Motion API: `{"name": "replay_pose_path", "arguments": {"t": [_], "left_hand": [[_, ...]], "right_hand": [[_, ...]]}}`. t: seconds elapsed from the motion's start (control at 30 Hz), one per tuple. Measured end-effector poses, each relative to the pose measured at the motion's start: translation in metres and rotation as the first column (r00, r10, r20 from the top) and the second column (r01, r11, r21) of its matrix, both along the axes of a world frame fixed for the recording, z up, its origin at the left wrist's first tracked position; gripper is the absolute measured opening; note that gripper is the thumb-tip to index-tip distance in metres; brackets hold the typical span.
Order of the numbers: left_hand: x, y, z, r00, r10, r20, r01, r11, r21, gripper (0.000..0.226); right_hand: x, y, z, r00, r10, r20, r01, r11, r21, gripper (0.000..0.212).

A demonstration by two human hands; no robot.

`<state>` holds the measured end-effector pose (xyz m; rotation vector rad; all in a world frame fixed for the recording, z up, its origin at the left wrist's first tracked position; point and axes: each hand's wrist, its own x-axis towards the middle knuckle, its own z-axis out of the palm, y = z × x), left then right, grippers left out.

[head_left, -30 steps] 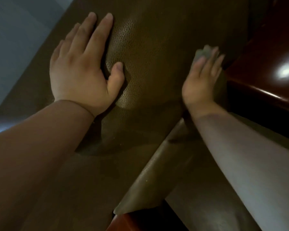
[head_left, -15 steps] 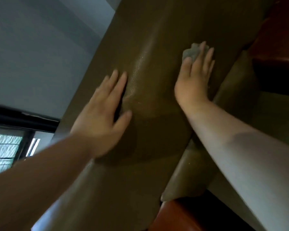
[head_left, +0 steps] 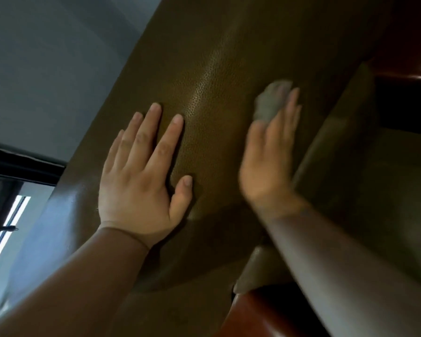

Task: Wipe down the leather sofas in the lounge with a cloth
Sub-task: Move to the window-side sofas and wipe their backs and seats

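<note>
The grey cloth [head_left: 271,100] lies on the brown leather sofa [head_left: 212,76] cushion, under the fingertips of the right hand [head_left: 269,164], with a wad of it showing past them. That hand's grip is flat: straight fingers press the cloth to the leather, though the hand is blurred. The left hand [head_left: 144,176] rests palm-down just beside it on the same cushion, fingers straight and slightly spread, holding nothing.

The cushion's right edge runs close by the right hand, where a second leather panel [head_left: 331,147] meets it. Bare leather stretches above both hands. Glossy red-brown wood trim [head_left: 413,66] frames the sofa at upper right, and more of it shows at the bottom.

The leather is pebbled and catches a streak of light between the hands. Left of the sofa are a grey wall [head_left: 54,69] and a dark-framed window [head_left: 5,210].

Compared with half a second ago, the cloth and right hand sit lower in view and the left hand lies flatter.
</note>
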<state>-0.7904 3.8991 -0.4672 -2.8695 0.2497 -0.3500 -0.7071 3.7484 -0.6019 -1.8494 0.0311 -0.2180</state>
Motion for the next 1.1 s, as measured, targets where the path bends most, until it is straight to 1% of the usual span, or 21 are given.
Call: {"name": "replay_pose_path", "arguments": {"t": [0.07,0.13,0.17,0.23,0.27,0.3,0.37,0.4,0.47,0.53,0.6,0.63,0.67,0.73,0.8,0.83,0.9,0.97,1.0,1.07,1.1], "left_hand": [[-0.002,-0.001,-0.001,1.000,-0.007,0.025,0.007,1.000,0.023,0.073],[-0.003,-0.002,-0.001,0.999,0.008,0.039,-0.010,0.999,0.048,0.072],[-0.003,-0.003,-0.003,0.999,0.016,0.039,-0.019,0.998,0.062,0.071],[-0.004,-0.003,-0.004,0.999,0.036,0.040,-0.039,0.995,0.087,0.071],[-0.005,-0.003,-0.005,0.998,0.040,0.040,-0.043,0.994,0.096,0.071],[-0.005,-0.003,-0.005,0.998,0.041,0.042,-0.045,0.994,0.099,0.071],[-0.005,-0.004,-0.004,0.997,0.048,0.052,-0.054,0.993,0.105,0.071],[-0.005,-0.005,-0.003,0.997,0.055,0.050,-0.060,0.993,0.106,0.071],[-0.005,-0.008,0.000,0.998,0.057,0.040,-0.061,0.992,0.109,0.072],[-0.004,-0.008,0.000,0.997,0.059,0.044,-0.064,0.991,0.115,0.071],[-0.004,-0.007,-0.001,0.998,0.051,0.048,-0.057,0.992,0.114,0.071],[-0.005,-0.006,-0.002,0.998,0.045,0.052,-0.050,0.992,0.112,0.070],[-0.005,-0.005,-0.003,0.998,0.039,0.058,-0.045,0.993,0.110,0.070],[-0.004,-0.003,-0.004,0.997,0.034,0.063,-0.041,0.993,0.113,0.070],[-0.004,-0.003,-0.004,0.997,0.036,0.069,-0.044,0.993,0.107,0.070],[-0.004,-0.003,-0.004,0.996,0.042,0.073,-0.049,0.993,0.106,0.070],[-0.007,-0.005,-0.003,0.996,0.055,0.072,-0.062,0.992,0.110,0.071],[-0.007,-0.006,-0.002,0.995,0.063,0.072,-0.071,0.991,0.117,0.071],[-0.006,-0.007,-0.003,0.996,0.061,0.070,-0.069,0.990,0.120,0.071],[-0.006,-0.006,-0.003,0.995,0.063,0.072,-0.072,0.990,0.124,0.071],[-0.005,-0.005,-0.004,0.995,0.060,0.075,-0.069,0.990,0.123,0.071]], "right_hand": [[-0.081,0.022,-0.006,0.947,0.208,0.244,-0.186,0.976,-0.110,0.060],[-0.122,0.024,-0.021,0.890,0.328,0.317,-0.287,0.943,-0.170,0.059],[-0.108,0.012,-0.027,0.869,0.360,0.340,-0.304,0.930,-0.208,0.060],[-0.052,-0.011,-0.045,0.883,0.304,0.358,-0.191,0.929,-0.318,0.061],[-0.018,-0.023,-0.054,0.940,0.181,0.289,-0.097,0.954,-0.282,0.061],[0.013,-0.035,-0.060,0.990,0.033,0.139,-0.009,0.985,-0.171,0.062],[0.035,-0.042,-0.061,0.974,-0.126,-0.187,0.126,0.992,-0.015,0.064],[0.020,-0.035,-0.057,0.965,-0.128,-0.230,0.136,0.990,0.021,0.064],[-0.041,-0.012,-0.053,0.994,0.010,-0.113,-0.006,0.999,0.034,0.063],[-0.099,0.001,-0.051,0.979,0.205,0.017,-0.205,0.979,-0.010,0.066],[-0.099,-0.011,-0.066,0.955,0.291,0.052,-0.279,0.946,-0.167,0.066],[-0.074,-0.021,-0.074,0.959,0.283,0.036,-0.266,0.932,-0.245,0.068],[-0.046,-0.030,-0.081,0.975,0.221,0.009,-0.212,0.946,-0.245,0.071],[0.008,-0.041,-0.082,0.992,-0.023,-0.125,0.018,0.999,-0.040,0.073],[0.009,-0.028,-0.069,0.971,-0.162,-0.175,0.171,0.985,0.035,0.073],[-0.015,-0.012,-0.064,0.985,-0.147,-0.089,0.149,0.989,0.011,0.070],[-0.093,0.017,-0.060,0.987,0.081,0.140,-0.070,0.994,-0.086,0.060],[-0.154,0.026,-0.062,0.920,0.327,0.218,-0.291,0.939,-0.183,0.062],[-0.157,0.020,-0.070,0.892,0.389,0.232,-0.340,0.913,-0.226,0.062],[-0.128,0.002,-0.087,0.881,0.381,0.281,-0.305,0.911,-0.278,0.060],[-0.105,-0.005,-0.095,0.917,0.292,0.270,-0.228,0.943,-0.244,0.060]]}}
